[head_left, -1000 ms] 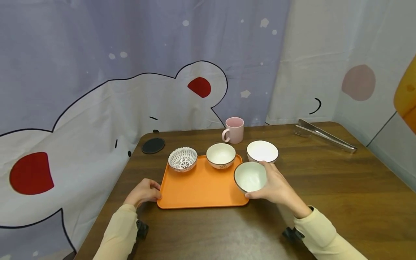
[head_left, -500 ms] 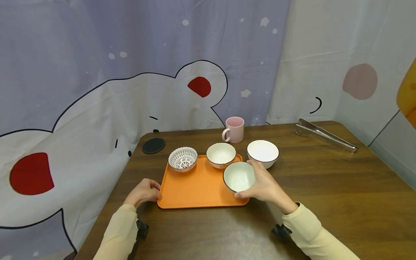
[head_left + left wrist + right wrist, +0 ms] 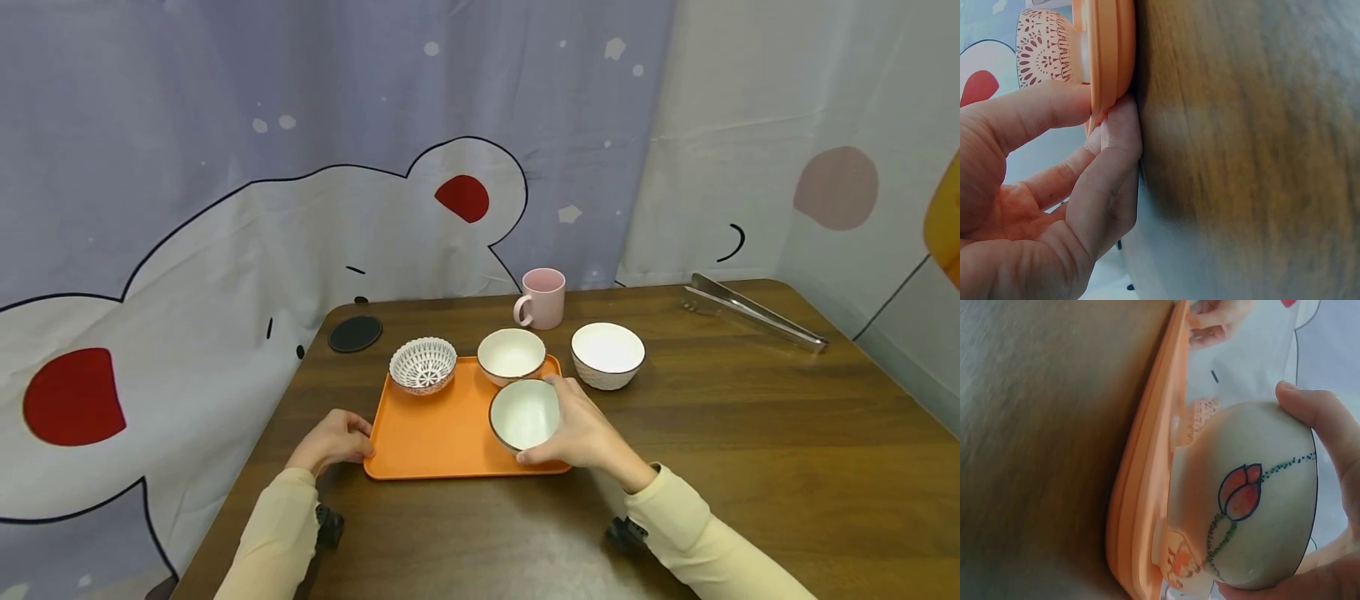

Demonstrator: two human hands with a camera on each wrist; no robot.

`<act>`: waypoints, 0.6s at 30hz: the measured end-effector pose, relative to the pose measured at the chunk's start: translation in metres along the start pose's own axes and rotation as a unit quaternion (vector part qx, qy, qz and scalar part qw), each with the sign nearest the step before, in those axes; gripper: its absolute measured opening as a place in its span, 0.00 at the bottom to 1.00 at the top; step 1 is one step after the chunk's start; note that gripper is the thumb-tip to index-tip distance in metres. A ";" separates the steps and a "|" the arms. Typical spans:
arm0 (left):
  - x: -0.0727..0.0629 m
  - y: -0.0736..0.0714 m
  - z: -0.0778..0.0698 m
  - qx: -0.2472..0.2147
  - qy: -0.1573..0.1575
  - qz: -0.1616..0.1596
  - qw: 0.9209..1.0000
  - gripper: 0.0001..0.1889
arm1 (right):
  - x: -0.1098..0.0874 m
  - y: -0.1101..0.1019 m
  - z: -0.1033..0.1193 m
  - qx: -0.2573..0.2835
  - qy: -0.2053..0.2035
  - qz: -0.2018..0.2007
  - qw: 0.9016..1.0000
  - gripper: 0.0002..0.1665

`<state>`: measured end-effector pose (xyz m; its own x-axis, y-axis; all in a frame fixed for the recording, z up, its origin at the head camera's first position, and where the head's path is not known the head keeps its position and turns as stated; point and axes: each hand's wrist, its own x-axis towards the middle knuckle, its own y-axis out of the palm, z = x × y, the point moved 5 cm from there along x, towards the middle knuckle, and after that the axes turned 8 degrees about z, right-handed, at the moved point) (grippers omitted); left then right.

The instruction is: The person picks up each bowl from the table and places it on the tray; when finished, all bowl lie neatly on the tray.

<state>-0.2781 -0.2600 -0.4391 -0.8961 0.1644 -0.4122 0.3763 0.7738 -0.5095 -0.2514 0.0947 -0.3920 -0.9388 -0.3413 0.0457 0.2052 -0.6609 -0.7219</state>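
Note:
My right hand (image 3: 577,429) grips a pale green bowl (image 3: 522,414) by its rim, thumb at the near side and fingers at the far side. In the right wrist view, a red flower bud decorates the outside of this bowl (image 3: 1241,494), whose foot is close over the orange tray (image 3: 442,433). At the tray's near left corner my left hand (image 3: 333,440) pinches the edge, thumb on the rim and fingers below in the left wrist view. A patterned bowl with a scalloped rim (image 3: 423,367) and a cream bowl (image 3: 512,357) stand along the tray's far side.
Right of the tray stands a white textured bowl (image 3: 607,357) on the wooden table (image 3: 720,433). Behind are a pink mug (image 3: 543,298) and, at the far right, metal tongs (image 3: 753,312). A black round coaster (image 3: 356,333) lies at the back left.
My right hand has carried the pale green bowl leftward from the tray's right edge to over the tray. The left hand stays at the tray's corner.

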 end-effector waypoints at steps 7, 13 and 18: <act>-0.001 -0.001 0.002 -0.006 -0.002 0.001 1.000 0.18 | 0.008 0.014 0.012 0.016 -0.010 0.011 1.000 0.65; 0.000 0.000 0.003 -0.013 0.000 0.003 1.000 0.19 | 0.013 0.022 0.023 0.029 -0.010 0.014 0.999 0.67; 0.001 0.000 0.004 -0.013 0.002 -0.002 1.000 0.18 | 0.019 0.026 0.030 0.034 -0.006 0.010 0.999 0.68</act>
<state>-0.2781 -0.2625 -0.4421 -0.8989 0.1631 -0.4067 0.3659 0.7900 -0.4919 -0.2554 0.0510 -0.3893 -0.9311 -0.3625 0.0397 0.2426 -0.6971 -0.6747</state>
